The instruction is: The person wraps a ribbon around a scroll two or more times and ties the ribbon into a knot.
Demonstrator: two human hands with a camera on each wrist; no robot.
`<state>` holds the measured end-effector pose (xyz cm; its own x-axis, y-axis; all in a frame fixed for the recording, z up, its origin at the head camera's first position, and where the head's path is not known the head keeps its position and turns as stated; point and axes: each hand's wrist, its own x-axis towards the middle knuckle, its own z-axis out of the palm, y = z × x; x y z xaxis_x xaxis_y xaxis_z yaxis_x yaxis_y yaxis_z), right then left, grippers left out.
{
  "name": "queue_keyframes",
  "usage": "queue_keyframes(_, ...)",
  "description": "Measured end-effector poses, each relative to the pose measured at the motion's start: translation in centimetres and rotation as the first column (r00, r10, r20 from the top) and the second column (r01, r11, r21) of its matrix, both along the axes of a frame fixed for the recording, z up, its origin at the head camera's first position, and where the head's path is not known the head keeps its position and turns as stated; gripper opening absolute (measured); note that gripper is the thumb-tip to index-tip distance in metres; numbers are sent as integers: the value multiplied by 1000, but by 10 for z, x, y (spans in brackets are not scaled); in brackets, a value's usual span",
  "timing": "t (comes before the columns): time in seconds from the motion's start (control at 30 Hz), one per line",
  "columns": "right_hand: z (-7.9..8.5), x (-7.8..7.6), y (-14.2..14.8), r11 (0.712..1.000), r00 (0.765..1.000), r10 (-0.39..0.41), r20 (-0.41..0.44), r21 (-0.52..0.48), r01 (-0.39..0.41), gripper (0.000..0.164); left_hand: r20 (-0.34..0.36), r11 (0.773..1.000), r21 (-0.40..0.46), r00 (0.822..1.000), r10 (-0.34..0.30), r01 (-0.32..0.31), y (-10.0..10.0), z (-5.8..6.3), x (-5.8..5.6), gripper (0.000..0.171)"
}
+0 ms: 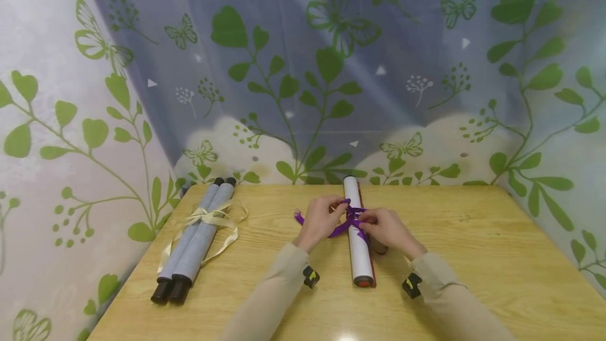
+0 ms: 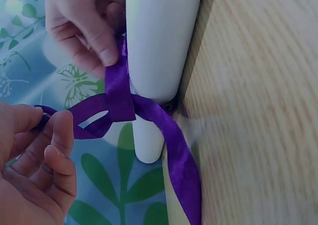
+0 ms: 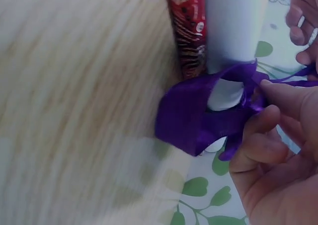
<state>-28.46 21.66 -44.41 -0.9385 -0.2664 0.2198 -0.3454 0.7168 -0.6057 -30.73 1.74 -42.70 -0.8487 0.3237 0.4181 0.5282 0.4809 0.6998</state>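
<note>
A white roll [image 1: 362,259] lies on the table, pointing away from me, with a purple ribbon [image 2: 181,170] around its middle. Along its right side runs a red patterned strip or roll [image 3: 190,31]. My left hand [image 1: 322,219] pinches one part of the ribbon between thumb and fingers, just left of the roll. From the right, my right hand [image 1: 389,229] pinches another part close against the roll, with a wide loop standing out in the right wrist view. One loose ribbon tail hangs past the roll in the left wrist view. Fingers partly hide the knot.
Two grey rolls [image 1: 204,241] with black ends lie side by side on the left, tied with a cream ribbon [image 1: 208,217] whose tails trail on the wooden table [image 1: 473,272]. A leaf-patterned cloth [image 1: 293,136] rises behind the table's far edge.
</note>
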Motion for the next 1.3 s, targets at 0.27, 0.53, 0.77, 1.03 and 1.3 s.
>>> queue_keyframes(0.27,8,-3,3,999,997,-18,-76,48,21,10,10,999,31,1000,-12,12,1,-2,-1,19)
queue_keyframes(0.53,11,-5,5,997,996,-74,-48,26,75,12,23,1000,20,1000,-6,6,0,-1,-2,20)
queue_keyframes(0.77,9,-3,5,996,996,-85,-31,-7,85,11,3,1000,-8,1000,-2,2,0,0,-1,20)
queue_keyframes(1.03,6,1,6,994,994,-112,-4,-1,112,12,-6,1000,-7,1000,9,-9,-6,-2,2,19)
queue_keyframes(1.3,10,-1,5,993,993,-121,-2,-2,121,11,-13,1000,12,1000,9,-9,-6,1,1,19)
